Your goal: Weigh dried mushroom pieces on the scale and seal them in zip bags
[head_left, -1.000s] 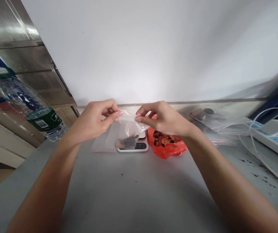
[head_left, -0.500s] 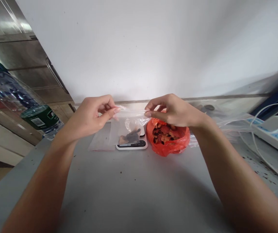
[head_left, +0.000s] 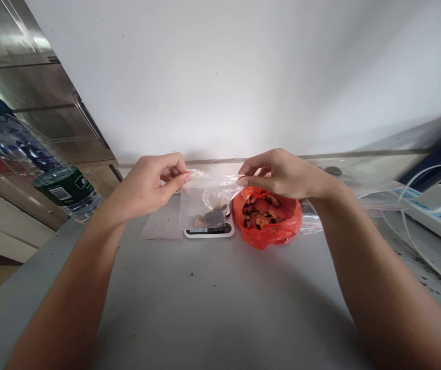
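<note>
A clear zip bag (head_left: 200, 192) hangs between my hands, with a few dark and tan dried pieces (head_left: 210, 216) at its bottom. My left hand (head_left: 158, 182) pinches the bag's upper left corner between thumb and fingers. At the upper right corner, my right hand (head_left: 277, 173) pinches the same top edge. Behind the bag's lower part is a white digital scale (head_left: 209, 235), partly covered from view. To its right sits an open red plastic bag (head_left: 266, 239) full of dried brown and black pieces (head_left: 261, 213), just below my right hand.
Another flat clear bag (head_left: 160, 226) lies left of the scale. A large water bottle (head_left: 64, 187) stands at the left. Clear plastic bags (head_left: 347, 180), a power strip (head_left: 439, 210) and white cables (head_left: 408, 234) are at the right. A white wall (head_left: 224, 77) rises behind the grey table (head_left: 205, 308).
Both hands have shifted slightly to the right, carrying the zip bag with them. Their pinch on its top edge is unchanged.
</note>
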### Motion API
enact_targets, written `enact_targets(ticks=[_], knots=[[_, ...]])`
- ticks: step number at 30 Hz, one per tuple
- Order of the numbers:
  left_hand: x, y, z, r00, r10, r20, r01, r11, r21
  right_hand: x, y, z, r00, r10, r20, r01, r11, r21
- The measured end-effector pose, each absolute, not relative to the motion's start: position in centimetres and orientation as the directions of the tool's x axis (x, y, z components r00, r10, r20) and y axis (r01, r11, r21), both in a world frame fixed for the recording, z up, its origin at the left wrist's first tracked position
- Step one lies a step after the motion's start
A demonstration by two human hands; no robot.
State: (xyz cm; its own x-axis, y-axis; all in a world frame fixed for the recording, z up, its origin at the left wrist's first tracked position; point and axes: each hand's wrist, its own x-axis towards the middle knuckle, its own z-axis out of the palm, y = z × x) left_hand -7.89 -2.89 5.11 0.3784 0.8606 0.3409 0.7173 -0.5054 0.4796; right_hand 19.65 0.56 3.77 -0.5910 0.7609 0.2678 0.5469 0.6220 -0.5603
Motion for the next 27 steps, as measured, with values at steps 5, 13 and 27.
enact_targets(ticks=[5,13,27], knots=[[-8.0,-3.0,5.1,0.389,0.857,0.337,0.714,-0.512,0.478,19.8,0.6,3.8,-0.594,0.755,0.279,0.581,0.642,-0.5],[-7.3,-3.4,5.2,0.421,0.779,0.465,0.661,-0.614,0.431,18.9,-0.7,4.6,-0.619,0.757,0.21,0.556,0.611,-0.564],[-4.2,-3.4,4.4,0.216,0.694,0.687,0.629,-0.637,0.446,19.0,-0.8,4.2,-0.743,0.667,0.046,0.4,0.498,-0.77]])
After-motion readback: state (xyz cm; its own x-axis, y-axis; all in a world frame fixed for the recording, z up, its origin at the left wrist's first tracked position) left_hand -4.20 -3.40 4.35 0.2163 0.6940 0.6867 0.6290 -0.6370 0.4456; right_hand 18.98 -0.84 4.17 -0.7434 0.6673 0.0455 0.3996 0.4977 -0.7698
